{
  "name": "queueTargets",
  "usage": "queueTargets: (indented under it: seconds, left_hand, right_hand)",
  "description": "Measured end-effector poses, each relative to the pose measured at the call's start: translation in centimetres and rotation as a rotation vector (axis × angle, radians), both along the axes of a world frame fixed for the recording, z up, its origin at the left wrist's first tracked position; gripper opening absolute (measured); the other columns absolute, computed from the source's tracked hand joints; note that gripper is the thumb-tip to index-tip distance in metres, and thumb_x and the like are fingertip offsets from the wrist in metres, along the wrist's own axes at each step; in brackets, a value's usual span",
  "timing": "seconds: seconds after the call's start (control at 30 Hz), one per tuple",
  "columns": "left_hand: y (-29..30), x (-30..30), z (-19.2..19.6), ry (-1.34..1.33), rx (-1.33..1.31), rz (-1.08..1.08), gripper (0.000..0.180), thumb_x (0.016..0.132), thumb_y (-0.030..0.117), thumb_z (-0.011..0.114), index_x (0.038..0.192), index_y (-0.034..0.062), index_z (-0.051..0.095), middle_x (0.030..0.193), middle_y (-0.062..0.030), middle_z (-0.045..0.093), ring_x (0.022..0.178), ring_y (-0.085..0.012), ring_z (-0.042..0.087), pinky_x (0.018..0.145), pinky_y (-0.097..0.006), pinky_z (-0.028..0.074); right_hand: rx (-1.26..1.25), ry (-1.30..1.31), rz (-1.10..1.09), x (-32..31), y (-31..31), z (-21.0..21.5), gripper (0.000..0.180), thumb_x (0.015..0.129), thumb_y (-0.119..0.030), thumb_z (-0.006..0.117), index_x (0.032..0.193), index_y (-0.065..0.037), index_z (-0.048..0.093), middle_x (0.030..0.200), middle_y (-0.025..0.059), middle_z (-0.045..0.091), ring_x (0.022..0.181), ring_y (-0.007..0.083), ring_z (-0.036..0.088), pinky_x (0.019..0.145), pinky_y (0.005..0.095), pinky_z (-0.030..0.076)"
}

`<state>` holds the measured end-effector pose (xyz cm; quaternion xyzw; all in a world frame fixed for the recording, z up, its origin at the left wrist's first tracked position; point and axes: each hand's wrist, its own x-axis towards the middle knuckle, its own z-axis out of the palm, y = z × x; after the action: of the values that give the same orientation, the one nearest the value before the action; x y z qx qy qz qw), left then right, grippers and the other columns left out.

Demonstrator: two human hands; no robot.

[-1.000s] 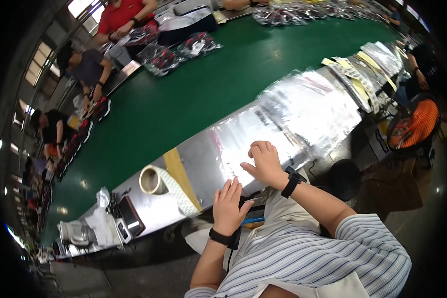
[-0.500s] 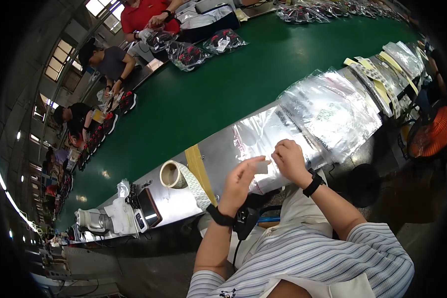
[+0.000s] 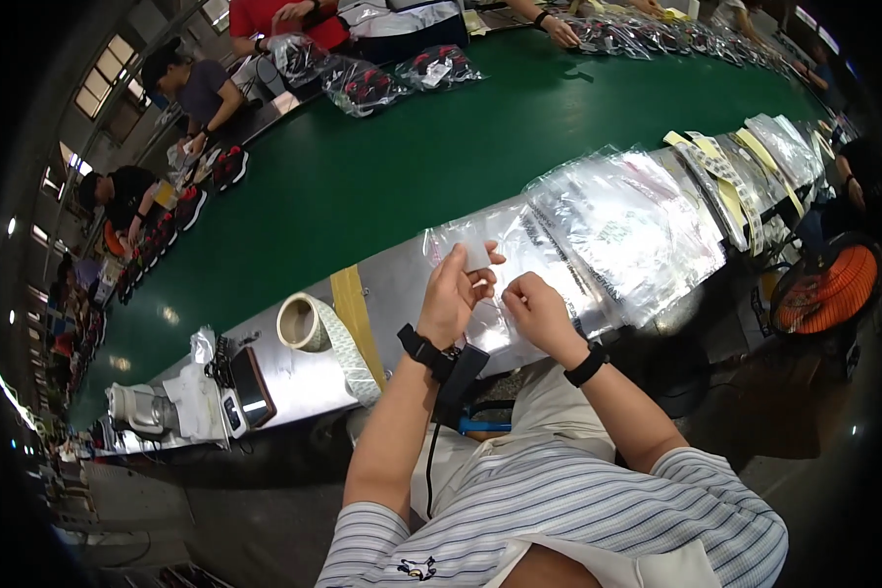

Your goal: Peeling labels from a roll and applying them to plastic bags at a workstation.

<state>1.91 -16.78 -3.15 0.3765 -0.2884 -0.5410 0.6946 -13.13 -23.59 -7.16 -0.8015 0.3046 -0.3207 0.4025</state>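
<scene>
My left hand [image 3: 453,296] is raised over the metal ledge, thumb and fingers closed on a small pale rectangular piece [image 3: 476,257], perhaps a label. Beside it on the right, my right hand [image 3: 539,316] has its fingers curled together. Whatever its fingertips may pinch is hidden. Flat under and beyond both hands lies a clear plastic bag [image 3: 505,231]. A thicker stack of clear plastic bags [image 3: 629,233] is spread to the right. Left of my hands, a roll of stickers [image 3: 304,323] stands with its printed strip trailing towards me.
A green conveyor belt [image 3: 353,186] runs beyond the ledge. Bagged shoes [image 3: 441,67] and bare shoes [image 3: 191,208] lie along its far side, with co-workers there. A phone [image 3: 252,385] and a tape dispenser [image 3: 139,407] sit at left. An orange fan [image 3: 826,286] stands at right.
My left hand has lifted away from my body and turned, bringing up the pale piece. My right hand has shifted slightly left and nearer. The whole view has swung a little.
</scene>
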Motion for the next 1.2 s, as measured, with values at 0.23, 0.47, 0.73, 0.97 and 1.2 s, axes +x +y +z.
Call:
queueTargets:
  seconds: [0.23,0.47,0.73,0.97,1.2]
  left_hand:
    - [-3.0,-1.5,-3.8,0.273,0.024,-0.035,0.054,0.096,0.045,0.037,0.113,-0.0034,0.053,0.093,-0.0162,0.065,0.102,-0.0273,0.06,0.092,-0.039,0.045]
    - [-2.4,-1.7,-5.5,-0.014,0.365,0.02,0.044,0.097,0.036,0.041,0.109,-0.0044,0.052,0.099,-0.0148,0.06,0.098,-0.0262,0.062,0.077,-0.033,0.052]
    - [-7.2,-3.1,-8.5,-0.139,0.422,-0.236,0.027,0.095,0.018,0.039,0.108,-0.0018,0.052,0.088,-0.0145,0.061,0.072,-0.0265,0.064,0.063,-0.035,0.052]
    - [0.2,-1.6,-1.8,-0.217,0.511,-0.551,0.097,0.083,0.076,0.014,0.131,-0.0057,0.036,0.106,-0.0239,0.06,0.076,-0.0224,0.065,0.062,-0.028,0.051]
    - [8.6,-1.4,-0.2,-0.656,0.655,-0.372,0.057,0.094,0.049,0.04,0.1,-0.0039,0.061,0.062,-0.0089,0.064,0.045,-0.01,0.05,0.044,-0.022,0.039]
  right_hand:
    - [0.11,0.035,-0.035,0.4,-1.7,-2.0,0.018,0.085,-0.017,0.06,0.082,0.0,0.057,0.071,0.0143,0.061,0.063,0.0262,0.059,0.059,0.0363,0.047]
    - [0.562,-0.478,-0.159,-3.5,-4.6,1.8,0.015,0.094,-0.018,0.051,0.092,-0.004,0.057,0.091,0.0032,0.06,0.08,0.0072,0.054,0.069,0.0212,0.043]
    - [0.377,-0.247,0.278,-3.0,-2.6,2.9,0.023,0.095,-0.019,0.051,0.11,-0.002,0.055,0.123,0.0052,0.051,0.096,0.01,0.051,0.082,0.0227,0.042]
    - [0.304,-0.067,0.43,-5.5,-0.6,2.0,0.05,0.09,-0.029,0.055,0.131,-0.003,0.042,0.13,0.012,0.046,0.122,0.0237,0.043,0.1,0.0369,0.035]
    - [-0.553,0.295,0.491,-3.9,3.2,2.3,0.055,0.069,-0.021,0.075,0.116,-0.006,0.052,0.119,0.015,0.051,0.114,0.0315,0.047,0.091,0.0405,0.041]
